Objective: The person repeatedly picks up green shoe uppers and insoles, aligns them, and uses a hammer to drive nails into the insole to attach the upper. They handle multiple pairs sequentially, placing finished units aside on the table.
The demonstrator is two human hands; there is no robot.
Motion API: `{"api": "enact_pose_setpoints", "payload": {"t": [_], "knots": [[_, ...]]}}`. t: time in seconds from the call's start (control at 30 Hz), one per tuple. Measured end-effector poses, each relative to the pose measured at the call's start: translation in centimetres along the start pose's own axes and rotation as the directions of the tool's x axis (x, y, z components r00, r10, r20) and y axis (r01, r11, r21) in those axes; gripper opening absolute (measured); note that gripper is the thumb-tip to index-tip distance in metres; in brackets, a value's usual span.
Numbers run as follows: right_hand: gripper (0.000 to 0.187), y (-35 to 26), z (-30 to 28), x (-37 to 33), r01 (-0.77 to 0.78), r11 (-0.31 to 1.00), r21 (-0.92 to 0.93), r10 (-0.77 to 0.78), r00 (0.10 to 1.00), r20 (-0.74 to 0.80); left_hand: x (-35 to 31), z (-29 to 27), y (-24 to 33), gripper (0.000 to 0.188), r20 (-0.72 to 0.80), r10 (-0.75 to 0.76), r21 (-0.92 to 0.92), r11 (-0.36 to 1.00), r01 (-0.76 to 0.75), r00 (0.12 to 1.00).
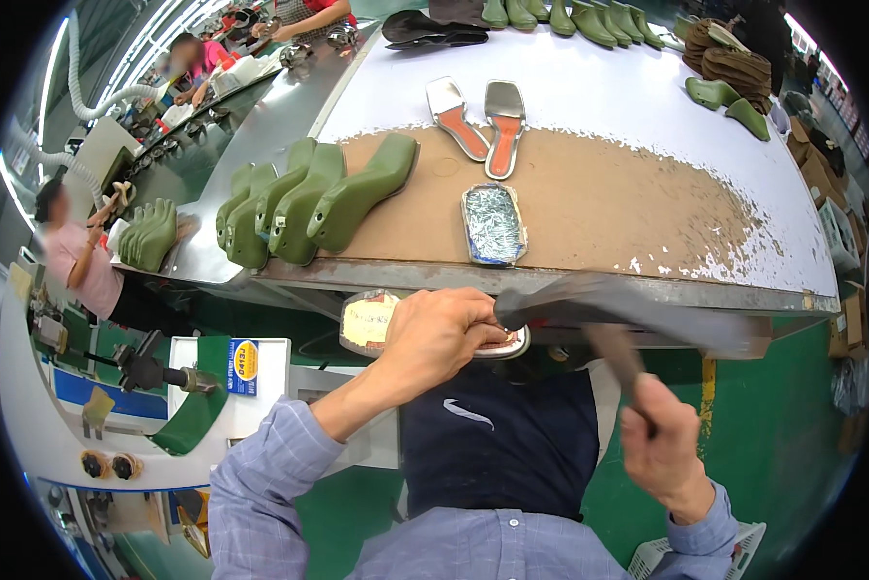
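Above my lap, my left hand (pixel 439 333) is closed around a shoe insole (pixel 365 321) with a pale yellow patch and a light rim. My fingers cover its middle, and whether a last lies under it cannot be seen. In my right hand (pixel 662 440) is a hammer (pixel 613 353) with a wooden handle, smeared by motion. Its long dark head reaches left, over or beside my left fingertips; contact cannot be made out. On the bench beyond lie a tray of small silver nails (pixel 493 224) and two silver-and-orange insoles (pixel 505 130).
Several green shoe lasts (pixel 362 193) stand at the bench's left, more (pixel 599 21) along its far edge. Brown pieces (pixel 734 72) are piled far right. A white machine (pixel 134 440) is at my left, a white basket (pixel 744 546) low right. Other people (pixel 81 256) work at left.
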State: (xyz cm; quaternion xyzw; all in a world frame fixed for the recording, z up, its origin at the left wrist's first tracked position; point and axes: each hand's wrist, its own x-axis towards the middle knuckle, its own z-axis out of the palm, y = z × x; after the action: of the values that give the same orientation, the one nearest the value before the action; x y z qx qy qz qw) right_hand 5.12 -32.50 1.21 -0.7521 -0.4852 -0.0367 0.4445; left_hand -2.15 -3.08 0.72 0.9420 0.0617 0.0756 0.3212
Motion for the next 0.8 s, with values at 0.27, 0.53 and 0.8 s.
{"api": "enact_pose_setpoints", "payload": {"t": [0.27,0.53,0.8], "knots": [[0.049,0.6,-1.0,-1.6,-0.105,0.994,-0.028,0.1,0.987,-0.129,-0.5,-2.0,-0.5,0.053,0.109,0.065,0.177,0.981,-0.083,0.992],[0.054,1.7,-0.3,-4.4,-0.153,0.986,0.059,0.161,0.972,-0.169,-1.6,-2.3,-1.8,0.055,0.199,0.173,0.368,0.899,-0.238,0.964],[0.05,-1.0,-2.3,-0.7,0.021,0.991,-0.134,-0.046,0.981,-0.187,-2.0,-1.8,-2.1,0.053,0.167,0.239,0.416,0.863,-0.288,0.957]]}}
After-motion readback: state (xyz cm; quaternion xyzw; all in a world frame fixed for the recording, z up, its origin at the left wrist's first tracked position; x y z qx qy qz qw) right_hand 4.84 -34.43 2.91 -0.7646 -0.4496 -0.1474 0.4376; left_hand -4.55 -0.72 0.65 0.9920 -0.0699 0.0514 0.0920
